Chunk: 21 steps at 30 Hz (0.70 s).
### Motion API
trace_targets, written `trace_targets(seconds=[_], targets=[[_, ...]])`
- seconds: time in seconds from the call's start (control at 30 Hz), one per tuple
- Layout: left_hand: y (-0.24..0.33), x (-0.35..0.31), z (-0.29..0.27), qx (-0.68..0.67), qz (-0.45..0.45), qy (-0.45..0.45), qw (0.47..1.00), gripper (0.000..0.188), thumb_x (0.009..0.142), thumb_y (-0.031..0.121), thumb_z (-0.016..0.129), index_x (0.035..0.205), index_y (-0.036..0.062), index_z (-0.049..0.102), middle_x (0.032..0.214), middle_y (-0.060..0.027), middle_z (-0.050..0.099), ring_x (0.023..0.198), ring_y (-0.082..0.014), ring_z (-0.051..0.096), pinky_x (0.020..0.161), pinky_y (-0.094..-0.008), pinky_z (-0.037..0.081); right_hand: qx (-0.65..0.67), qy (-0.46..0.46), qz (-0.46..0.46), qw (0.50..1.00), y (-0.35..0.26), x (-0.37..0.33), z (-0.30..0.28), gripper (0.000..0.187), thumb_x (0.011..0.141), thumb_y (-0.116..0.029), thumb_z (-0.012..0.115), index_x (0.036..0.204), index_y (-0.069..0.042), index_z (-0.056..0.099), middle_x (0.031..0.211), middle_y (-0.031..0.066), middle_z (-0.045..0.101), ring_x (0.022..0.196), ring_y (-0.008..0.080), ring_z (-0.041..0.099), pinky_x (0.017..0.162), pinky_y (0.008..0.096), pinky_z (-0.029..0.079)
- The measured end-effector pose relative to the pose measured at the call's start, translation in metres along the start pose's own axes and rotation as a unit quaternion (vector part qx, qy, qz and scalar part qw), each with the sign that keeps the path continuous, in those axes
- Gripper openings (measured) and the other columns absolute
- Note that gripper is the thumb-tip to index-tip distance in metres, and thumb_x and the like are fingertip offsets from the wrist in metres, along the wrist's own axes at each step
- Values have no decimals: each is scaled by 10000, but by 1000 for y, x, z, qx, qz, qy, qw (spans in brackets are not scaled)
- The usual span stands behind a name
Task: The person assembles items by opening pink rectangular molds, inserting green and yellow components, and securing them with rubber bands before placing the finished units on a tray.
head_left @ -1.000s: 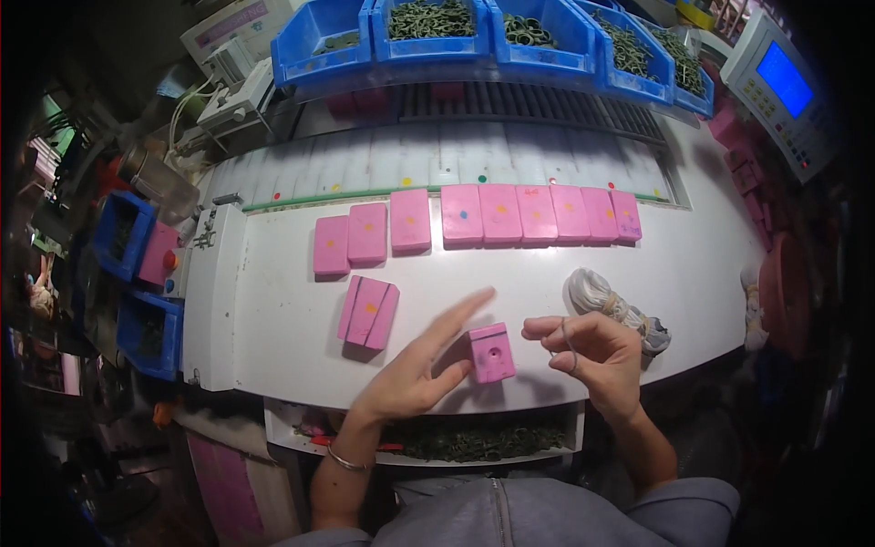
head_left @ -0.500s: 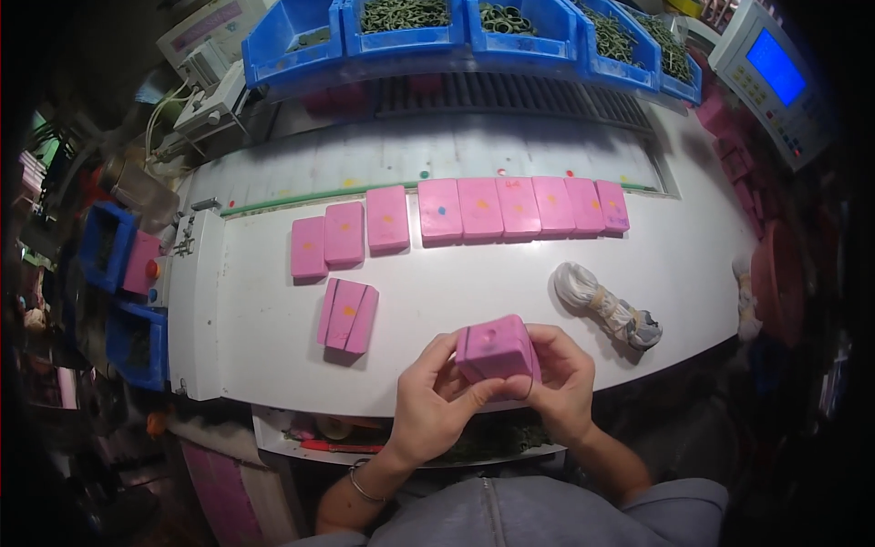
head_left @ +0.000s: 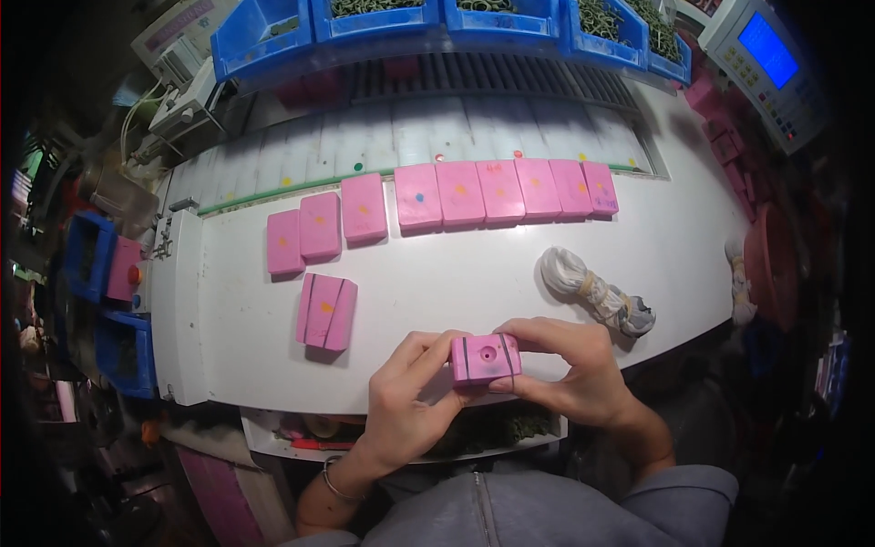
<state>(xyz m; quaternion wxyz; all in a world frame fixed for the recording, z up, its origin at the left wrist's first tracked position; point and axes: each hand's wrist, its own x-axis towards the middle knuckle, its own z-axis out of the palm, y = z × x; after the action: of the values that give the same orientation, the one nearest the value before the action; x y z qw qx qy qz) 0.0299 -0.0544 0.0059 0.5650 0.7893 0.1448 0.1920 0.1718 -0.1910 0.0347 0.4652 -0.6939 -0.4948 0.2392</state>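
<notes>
We hold the small pink block (head_left: 486, 358) between both hands at the near edge of the white table (head_left: 456, 283), its long axis running left-right. Our left hand (head_left: 406, 401) clamps its left end and our right hand (head_left: 570, 369) its right, equally near.
</notes>
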Motion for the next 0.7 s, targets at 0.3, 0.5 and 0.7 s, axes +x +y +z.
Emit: trace_targets(seconds=[0.3, 0.5, 0.7], targets=[[-12, 6, -1, -9, -5, 38, 999, 504, 676, -20, 726, 1156, -2, 576, 1034, -148, 613, 933, -256, 621, 810, -314, 487, -40, -7, 9, 999, -5, 10, -3, 434, 728, -45, 706, 1124, 16, 537, 977, 188, 623, 875, 329, 624, 739, 343, 505], [-3, -1, 11, 137, 52, 135, 980, 782, 639, 46, 776, 1300, -82, 378, 1177, -228, 534, 1050, -346, 570, 849, -344, 488, -93, 75, -40, 992, -8, 22, 20, 446, 694, -27, 728, 1099, 21, 550, 942, 186, 626, 830, 323, 637, 689, 329, 519], [-19, 3, -18, 18, -14, 168, 985, 737, 671, 42, 764, 1295, -90, 394, 1122, -196, 559, 1018, -272, 592, 859, -316, 492, 30, 57, -6, 998, -4, 35, 32, 551, 730, -1, 722, 1228, 24, 488, 1021, 175, 639, 912, 233, 658, 823, 311, 523]])
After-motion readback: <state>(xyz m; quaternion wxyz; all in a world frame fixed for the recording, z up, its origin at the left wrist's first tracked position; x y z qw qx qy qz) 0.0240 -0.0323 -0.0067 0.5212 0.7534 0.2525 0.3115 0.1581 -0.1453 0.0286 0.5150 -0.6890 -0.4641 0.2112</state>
